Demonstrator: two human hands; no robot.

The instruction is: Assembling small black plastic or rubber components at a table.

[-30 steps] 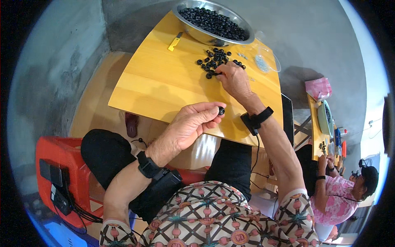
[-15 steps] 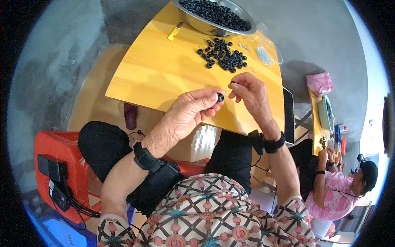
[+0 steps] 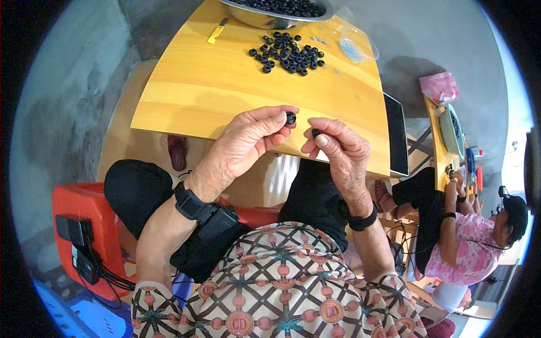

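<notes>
My left hand [image 3: 242,135] is closed on a small black round plastic part [image 3: 291,118], with a hollow in its face, held between thumb and fingertips. Just right of it and apart, my right hand [image 3: 345,149] pinches a smaller black piece [image 3: 315,133]; its exact kind is too small to tell. Both hands are above the near edge of the yellow wooden table [image 3: 197,96]. Beyond them lies a loose pile of black ring-shaped parts [image 3: 287,53].
A metal bowl [image 3: 270,21] full of black parts stands at the far edge. A yellow cutter knife [image 3: 217,32] lies left of the pile; a clear container of tiny silvery pieces [image 3: 350,50] lies right. A co-worker in pink [image 3: 468,248] sits at another table on the right.
My right hand has come down and nearer to me, bringing the small black piece lower, beside the part in my left hand. The whole view has shifted slightly.
</notes>
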